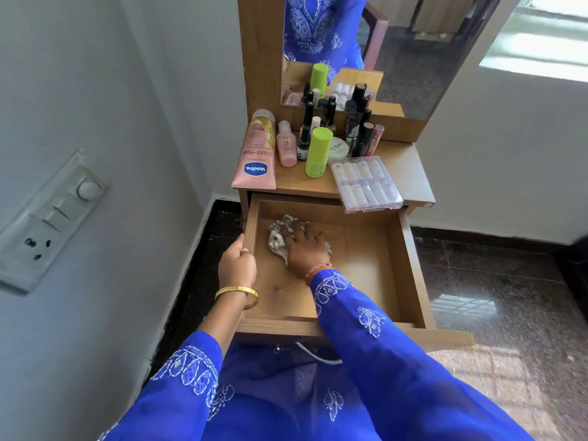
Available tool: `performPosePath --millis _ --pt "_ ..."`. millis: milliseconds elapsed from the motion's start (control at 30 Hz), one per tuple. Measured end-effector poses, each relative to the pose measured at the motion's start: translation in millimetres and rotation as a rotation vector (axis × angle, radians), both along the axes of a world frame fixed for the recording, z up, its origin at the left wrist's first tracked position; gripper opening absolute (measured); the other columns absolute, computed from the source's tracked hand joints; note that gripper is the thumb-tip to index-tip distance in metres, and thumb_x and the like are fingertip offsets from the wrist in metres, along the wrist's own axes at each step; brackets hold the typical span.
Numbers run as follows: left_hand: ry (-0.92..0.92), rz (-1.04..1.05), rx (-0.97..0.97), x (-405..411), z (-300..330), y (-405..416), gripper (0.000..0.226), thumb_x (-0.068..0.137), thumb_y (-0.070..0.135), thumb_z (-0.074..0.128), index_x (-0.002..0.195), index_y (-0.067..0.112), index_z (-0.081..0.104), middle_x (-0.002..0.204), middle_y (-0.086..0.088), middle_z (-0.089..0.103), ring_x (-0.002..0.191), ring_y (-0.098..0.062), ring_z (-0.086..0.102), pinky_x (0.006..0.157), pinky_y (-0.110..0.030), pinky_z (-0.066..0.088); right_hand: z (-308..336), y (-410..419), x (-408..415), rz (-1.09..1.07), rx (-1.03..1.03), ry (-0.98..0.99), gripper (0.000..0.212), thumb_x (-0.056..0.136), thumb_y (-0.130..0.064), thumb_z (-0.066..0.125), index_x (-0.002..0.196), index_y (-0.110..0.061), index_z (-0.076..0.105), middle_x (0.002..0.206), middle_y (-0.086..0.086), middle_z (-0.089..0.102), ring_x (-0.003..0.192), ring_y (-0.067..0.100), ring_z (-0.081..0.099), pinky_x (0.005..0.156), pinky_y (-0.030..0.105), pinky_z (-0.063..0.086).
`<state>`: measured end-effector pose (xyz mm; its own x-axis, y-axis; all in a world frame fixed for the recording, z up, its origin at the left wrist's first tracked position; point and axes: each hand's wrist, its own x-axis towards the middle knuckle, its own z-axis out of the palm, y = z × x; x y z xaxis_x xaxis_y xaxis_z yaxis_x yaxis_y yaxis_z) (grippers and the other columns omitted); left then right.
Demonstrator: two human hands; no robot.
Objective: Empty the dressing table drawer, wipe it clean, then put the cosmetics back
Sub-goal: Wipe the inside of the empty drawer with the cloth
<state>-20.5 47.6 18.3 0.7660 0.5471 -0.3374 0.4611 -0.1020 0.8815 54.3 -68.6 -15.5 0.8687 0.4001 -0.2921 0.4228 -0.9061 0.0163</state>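
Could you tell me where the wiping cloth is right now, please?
In the head view the cloth lies on the floor of the open drawer, toward its back left corner, under the right hand; the left hand holds the drawer's left wall.

Lighting: bright, even daylight. Source: a window (541, 49) at upper right, blown out to near white with no detail in its panes.
Glare: pale barred reflection of that window on the polished dark floor (467, 305), right of the open drawer (410, 268).
Shadows: soft and faint; the drawer's inner left side lies darker than its right, and the grey wall (79, 90) left of the drawer grades gently.
Distortion: strong wide-angle bowing; the switch panel (47, 218) on the wall and the mirror (397, 43) edges lean outward.
Sharpness: centre fair; blue sleeves (366, 329) at the bottom edge soft, labels slightly smeared.
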Motion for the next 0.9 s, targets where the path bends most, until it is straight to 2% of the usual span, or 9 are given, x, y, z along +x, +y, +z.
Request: performPosePath --millis 167,300,400,467,533,633,733,800,900 --pt "0.011 0.001 0.005 -2 2 -1 0.044 0.095 0.007 0.033 0.138 0.016 0.041 0.145 -0.002 0.041 0.127 -0.02 0.045 0.089 -0.02 0.03 5 -49 -2 -0.146 -0.07 -0.108 0.052 0.097 -0.019 0.026 0.148 -0.01 0.015 0.152 0.022 0.02 0.14 0.037 0.018 0.112 0.053 0.015" --pt "0.012 0.002 0.002 -4 5 -2 0.045 0.095 0.006 0.032 0.138 0.016 0.04 0.145 -0.002 0.041 0.114 -0.015 0.054 0.083 -0.009 0.032 15 -99 1 -0.366 -0.256 -0.154 0.042 0.097 -0.012 0.026 0.136 -0.001 0.038 0.139 0.024 0.037 0.127 0.036 0.036 0.103 0.042 0.032" --pt "0.011 -0.003 -0.001 -3 7 -2 0.045 0.095 0.006 0.032 0.139 0.016 0.039 0.146 -0.002 0.04 0.107 -0.013 0.056 0.078 -0.006 0.034 18 -112 1 -0.446 -0.187 -0.112 0.037 0.097 -0.009 0.032 0.132 -0.002 0.043 0.132 0.021 0.042 0.118 0.036 0.048 0.094 0.041 0.04" --pt "0.008 -0.006 -0.003 -3 6 -2 0.045 0.095 0.005 0.031 0.139 0.016 0.039 0.145 -0.003 0.041 0.084 0.0 0.053 0.059 0.008 0.03 19 -104 -7 -0.511 -0.182 0.005 0.039 0.096 -0.011 0.039 0.135 -0.004 0.036 0.134 0.02 0.038 0.119 0.038 0.049 0.093 0.045 0.044" --pt "0.008 0.0 0.0 -3 5 -2 0.046 0.095 0.005 0.031 0.139 0.016 0.039 0.145 -0.003 0.041 0.072 0.005 0.043 0.043 0.007 0.029 20 -92 -21 -0.506 -0.186 0.095 0.042 0.096 -0.015 0.041 0.135 -0.003 0.034 0.135 0.021 0.037 0.12 0.037 0.047 0.091 0.045 0.045" --pt "0.014 -0.001 0.017 -2 6 -4 0.046 0.095 0.005 0.031 0.139 0.016 0.039 0.145 -0.004 0.042 0.094 -0.009 0.056 0.064 0.003 0.033 23 -63 -34 -0.278 -0.268 0.094 0.04 0.095 -0.024 0.042 0.13 -0.005 0.038 0.131 0.018 0.045 0.117 0.032 0.049 0.082 0.035 0.04" --pt "0.016 0.003 0.02 -3 7 -3 0.047 0.094 0.005 0.031 0.138 0.017 0.04 0.144 -0.003 0.042 0.104 -0.012 0.05 0.072 -0.007 0.036 31 -21 -40 -0.083 -0.199 0.1 0.049 0.089 -0.037 0.051 0.127 -0.008 0.042 0.128 0.014 0.049 0.116 0.029 0.051 0.096 0.036 0.041" --pt "0.017 -0.01 0.019 -3 6 -1 0.047 0.092 0.004 0.032 0.137 0.015 0.041 0.143 -0.004 0.043 0.12 -0.018 0.049 0.09 -0.02 0.037 37 12 -51 0.013 -0.084 0.149 0.05 0.089 -0.033 0.051 0.127 -0.003 0.042 0.128 0.017 0.049 0.116 0.03 0.05 0.098 0.037 0.042" --pt "0.015 -0.013 0.034 -2 7 -1 0.048 0.091 0.001 0.034 0.136 0.011 0.043 0.142 -0.007 0.045 0.128 -0.025 0.044 0.101 -0.025 0.034 34 46 -64 0.017 0.074 0.199 0.042 0.093 -0.018 0.045 0.13 0.001 0.041 0.132 0.019 0.045 0.122 0.034 0.044 0.1 0.04 0.04"
